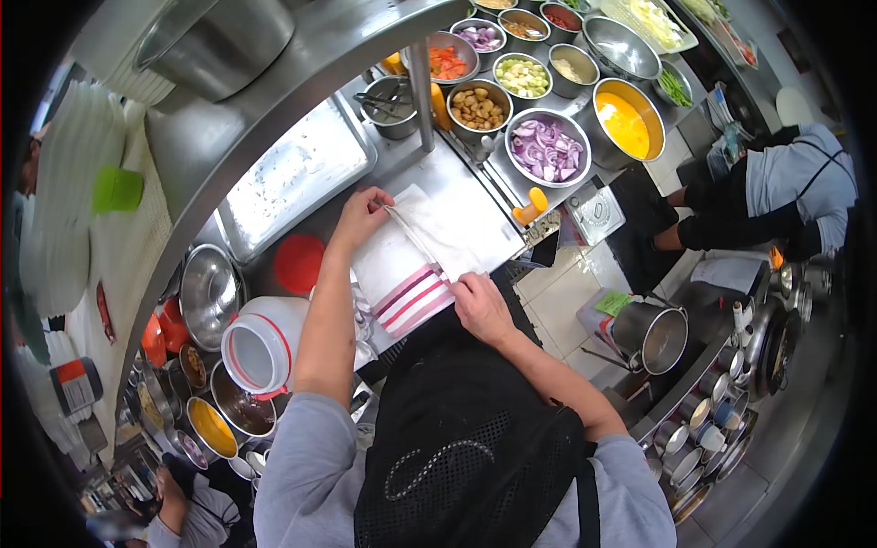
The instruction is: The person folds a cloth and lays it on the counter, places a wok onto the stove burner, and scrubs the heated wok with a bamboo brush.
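A white cloth (388, 260) with red and purple stripes lies partly folded on the steel counter (475, 205) in front of me. My left hand (364, 216) pinches its far left corner, near a metal tray. At the cloth's near right edge, my right hand (481, 306) has its fingers pressed together on the fabric. The upper layer of cloth runs in a raised fold between the two hands. A red round lid (300, 264) sits left of the cloth, beside my left forearm.
Bowls of sliced onion (548, 151), yellow liquid (623, 123) and other chopped food line the far side. A large tray (297, 173) and a white tub (258, 352) are at left. Another person (776, 192) bends at the right; one more is at lower left.
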Action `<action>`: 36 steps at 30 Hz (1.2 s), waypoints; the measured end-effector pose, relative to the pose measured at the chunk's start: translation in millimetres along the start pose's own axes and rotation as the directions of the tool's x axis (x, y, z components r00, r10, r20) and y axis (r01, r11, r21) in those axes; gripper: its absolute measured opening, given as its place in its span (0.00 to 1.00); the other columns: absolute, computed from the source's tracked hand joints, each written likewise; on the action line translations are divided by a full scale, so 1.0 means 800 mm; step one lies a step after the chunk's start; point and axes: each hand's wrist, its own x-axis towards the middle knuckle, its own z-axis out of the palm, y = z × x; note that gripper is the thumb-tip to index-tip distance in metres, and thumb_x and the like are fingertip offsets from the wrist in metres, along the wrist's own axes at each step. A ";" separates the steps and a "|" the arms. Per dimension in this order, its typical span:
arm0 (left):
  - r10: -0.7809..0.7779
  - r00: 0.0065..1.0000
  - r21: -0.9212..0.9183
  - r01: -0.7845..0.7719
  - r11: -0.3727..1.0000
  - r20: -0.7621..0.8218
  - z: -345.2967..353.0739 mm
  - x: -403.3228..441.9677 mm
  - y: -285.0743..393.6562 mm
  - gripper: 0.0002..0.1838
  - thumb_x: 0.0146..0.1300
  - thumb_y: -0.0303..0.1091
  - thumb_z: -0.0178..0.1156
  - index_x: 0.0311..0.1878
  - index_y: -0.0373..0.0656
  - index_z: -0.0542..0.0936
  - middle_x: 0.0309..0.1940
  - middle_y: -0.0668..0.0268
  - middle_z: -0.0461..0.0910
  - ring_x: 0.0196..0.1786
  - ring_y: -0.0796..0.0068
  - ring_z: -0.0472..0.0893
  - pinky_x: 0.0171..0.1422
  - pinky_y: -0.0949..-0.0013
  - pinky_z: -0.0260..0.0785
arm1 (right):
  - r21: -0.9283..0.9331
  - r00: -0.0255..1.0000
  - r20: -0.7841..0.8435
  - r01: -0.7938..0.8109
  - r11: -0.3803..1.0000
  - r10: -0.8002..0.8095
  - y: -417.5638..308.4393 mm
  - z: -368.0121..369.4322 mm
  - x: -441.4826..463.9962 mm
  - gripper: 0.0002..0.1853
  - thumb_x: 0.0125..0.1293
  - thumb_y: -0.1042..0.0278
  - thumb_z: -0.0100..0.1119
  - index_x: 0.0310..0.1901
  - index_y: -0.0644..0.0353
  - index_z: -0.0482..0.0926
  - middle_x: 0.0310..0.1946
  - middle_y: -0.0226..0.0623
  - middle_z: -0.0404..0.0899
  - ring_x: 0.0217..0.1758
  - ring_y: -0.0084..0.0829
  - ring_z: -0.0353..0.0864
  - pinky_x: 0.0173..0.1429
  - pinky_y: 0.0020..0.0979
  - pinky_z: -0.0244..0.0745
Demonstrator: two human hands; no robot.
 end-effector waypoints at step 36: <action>-0.123 0.938 -0.033 0.119 0.992 -0.323 0.038 -0.013 -0.018 0.18 0.62 0.28 0.74 0.55 0.37 0.84 0.43 0.60 0.89 0.41 0.70 0.87 0.51 0.66 0.81 | -0.071 0.993 0.099 0.063 0.995 -0.056 -0.023 0.032 -0.014 0.04 0.70 0.69 0.64 0.40 0.56 0.78 0.36 0.37 0.76 0.44 0.41 0.82 0.47 0.44 0.75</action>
